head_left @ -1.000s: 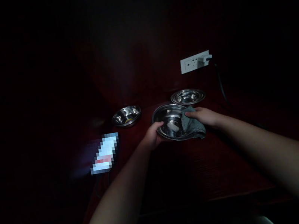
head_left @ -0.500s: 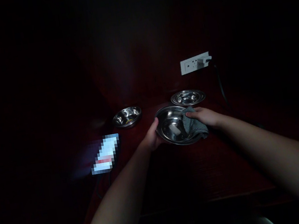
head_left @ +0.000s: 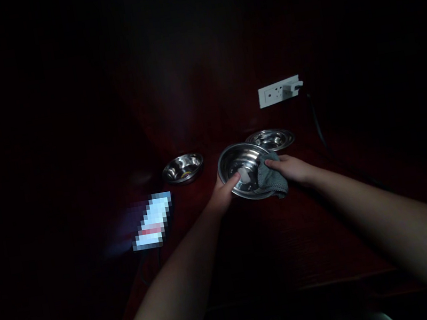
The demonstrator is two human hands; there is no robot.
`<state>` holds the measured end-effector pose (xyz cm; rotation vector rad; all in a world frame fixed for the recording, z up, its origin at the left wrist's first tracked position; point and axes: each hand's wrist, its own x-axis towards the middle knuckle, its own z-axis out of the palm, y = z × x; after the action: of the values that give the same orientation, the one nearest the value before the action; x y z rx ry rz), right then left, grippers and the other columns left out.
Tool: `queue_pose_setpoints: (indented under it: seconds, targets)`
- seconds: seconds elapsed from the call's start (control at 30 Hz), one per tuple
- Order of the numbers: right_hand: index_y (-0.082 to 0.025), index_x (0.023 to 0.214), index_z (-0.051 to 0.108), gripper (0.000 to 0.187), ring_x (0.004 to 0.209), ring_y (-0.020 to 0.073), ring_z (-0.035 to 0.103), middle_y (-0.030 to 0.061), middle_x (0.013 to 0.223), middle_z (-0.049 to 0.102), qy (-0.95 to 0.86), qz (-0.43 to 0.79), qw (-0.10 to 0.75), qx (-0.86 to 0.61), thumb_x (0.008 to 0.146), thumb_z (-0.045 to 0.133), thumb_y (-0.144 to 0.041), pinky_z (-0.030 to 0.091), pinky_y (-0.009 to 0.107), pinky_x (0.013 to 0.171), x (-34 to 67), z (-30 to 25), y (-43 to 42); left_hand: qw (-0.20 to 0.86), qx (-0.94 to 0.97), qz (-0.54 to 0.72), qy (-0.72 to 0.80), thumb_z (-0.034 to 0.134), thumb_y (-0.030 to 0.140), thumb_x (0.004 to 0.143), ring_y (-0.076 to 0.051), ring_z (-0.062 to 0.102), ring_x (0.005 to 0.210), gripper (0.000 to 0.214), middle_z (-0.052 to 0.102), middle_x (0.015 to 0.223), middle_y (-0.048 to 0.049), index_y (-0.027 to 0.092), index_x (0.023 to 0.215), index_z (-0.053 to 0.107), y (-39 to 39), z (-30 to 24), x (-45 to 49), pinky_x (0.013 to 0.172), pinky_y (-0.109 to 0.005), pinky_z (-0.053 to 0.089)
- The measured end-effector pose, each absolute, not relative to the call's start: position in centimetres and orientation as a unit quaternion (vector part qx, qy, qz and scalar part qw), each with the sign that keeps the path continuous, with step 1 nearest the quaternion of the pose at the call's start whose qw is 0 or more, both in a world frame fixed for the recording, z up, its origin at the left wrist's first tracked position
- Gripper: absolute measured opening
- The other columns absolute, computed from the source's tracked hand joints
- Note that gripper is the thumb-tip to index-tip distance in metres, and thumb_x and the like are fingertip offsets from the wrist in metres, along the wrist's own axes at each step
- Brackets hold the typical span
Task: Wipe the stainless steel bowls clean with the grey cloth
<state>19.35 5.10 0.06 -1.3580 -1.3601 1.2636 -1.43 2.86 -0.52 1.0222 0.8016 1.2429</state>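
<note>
A shiny steel bowl [head_left: 239,157] is held up in front of me, tilted so that its inside faces me; a pale patch shows on its bottom. My left hand [head_left: 225,193] grips the bowl's left rim, its thumb lying over the inside. At the right rim, my right hand [head_left: 291,168] is closed on a grey cloth [head_left: 271,177], which is folded over the edge and pressed against the bowl. The fingers of both hands beneath the bowl are hidden.
On the dark red table [head_left: 277,258] stand a steel bowl [head_left: 183,168] at left and a steel dish [head_left: 273,139] behind the held bowl. A lit phone [head_left: 152,221] lies at left. A socket panel [head_left: 278,92] with a plug and cable [head_left: 316,122] is on the back wall.
The held bowl has risen slightly and tilted more towards me. My left thumb has moved from the rim to over the inside. The cloth has shifted a little left with the bowl.
</note>
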Motion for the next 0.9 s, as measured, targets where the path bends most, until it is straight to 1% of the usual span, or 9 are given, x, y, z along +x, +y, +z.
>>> queue_pose_setpoints:
  seconds: [0.13,0.23,0.3,0.4,0.53,0.63,0.77,0.9]
  targets:
    - [-0.015,0.088,0.064,0.019,0.076,0.0176,0.067,0.0084,0.090,0.072,-0.534,0.507,0.408,-0.539,0.086,0.053,-0.030,0.052,0.033,0.081,19.4,0.1,5.0,0.655,0.431,0.507,0.358,0.066,0.029,0.072,-0.025,0.065,0.089,0.057,0.063,0.111,-0.0099,0.023,0.125,0.045,3.0,-0.5,-1.8,0.073,-0.045,0.055]
    - [-0.015,0.085,0.064,0.017,0.077,0.0172,0.067,0.0084,0.091,0.072,-0.529,0.511,0.417,-0.534,0.085,0.053,-0.028,0.052,0.032,0.081,19.3,0.2,4.9,0.669,0.427,0.495,0.353,0.064,0.031,0.074,-0.025,0.065,0.089,0.053,0.064,0.108,-0.0115,0.021,0.122,0.047,3.2,-0.7,-2.0,0.071,-0.046,0.055]
    - [-0.015,0.083,0.065,0.016,0.074,0.0171,0.067,0.0086,0.090,0.072,-0.524,0.512,0.419,-0.537,0.085,0.054,-0.027,0.052,0.032,0.080,19.3,0.3,4.8,0.684,0.421,0.479,0.355,0.058,0.035,0.078,-0.026,0.064,0.091,0.048,0.065,0.107,-0.0127,0.020,0.122,0.048,3.2,-0.6,-2.1,0.071,-0.047,0.055]
    - [-0.015,0.081,0.065,0.016,0.071,0.0172,0.066,0.0091,0.088,0.072,-0.523,0.510,0.411,-0.546,0.084,0.055,-0.027,0.052,0.033,0.078,19.3,0.5,4.6,0.708,0.417,0.450,0.351,0.045,0.045,0.085,-0.028,0.063,0.096,0.044,0.066,0.105,-0.0141,0.017,0.119,0.053,3.1,-0.2,-2.0,0.075,-0.048,0.053]
    - [-0.015,0.080,0.065,0.015,0.069,0.0172,0.066,0.0092,0.086,0.072,-0.523,0.519,0.400,-0.545,0.083,0.055,-0.026,0.052,0.033,0.077,19.5,0.6,4.6,0.720,0.430,0.423,0.344,0.034,0.052,0.087,-0.028,0.062,0.101,0.051,0.067,0.106,-0.0142,0.017,0.115,0.057,2.9,0.2,-2.0,0.081,-0.049,0.051]
    - [-0.015,0.081,0.065,0.014,0.068,0.0169,0.066,0.0086,0.084,0.072,-0.526,0.520,0.399,-0.543,0.082,0.056,-0.025,0.052,0.032,0.075,19.6,0.6,4.6,0.720,0.440,0.415,0.341,0.031,0.057,0.086,-0.028,0.061,0.103,0.056,0.066,0.108,-0.0133,0.017,0.116,0.057,3.0,-0.1,-2.1,0.085,-0.048,0.049]
    - [-0.015,0.081,0.064,0.011,0.065,0.0158,0.066,0.0075,0.082,0.072,-0.519,0.532,0.395,-0.540,0.082,0.057,-0.023,0.053,0.030,0.071,19.6,0.7,4.4,0.720,0.446,0.415,0.333,0.031,0.060,0.085,-0.028,0.059,0.107,0.060,0.066,0.110,-0.0129,0.017,0.119,0.056,3.4,-0.7,-2.2,0.091,-0.046,0.046]
    - [-0.014,0.081,0.065,0.011,0.065,0.0163,0.066,0.0083,0.082,0.072,-0.509,0.535,0.400,-0.543,0.082,0.057,-0.022,0.054,0.031,0.071,19.5,0.9,4.3,0.725,0.450,0.407,0.327,0.029,0.060,0.085,-0.029,0.056,0.112,0.063,0.064,0.115,-0.0134,0.015,0.124,0.052,3.6,-0.9,-2.2,0.098,-0.048,0.040]
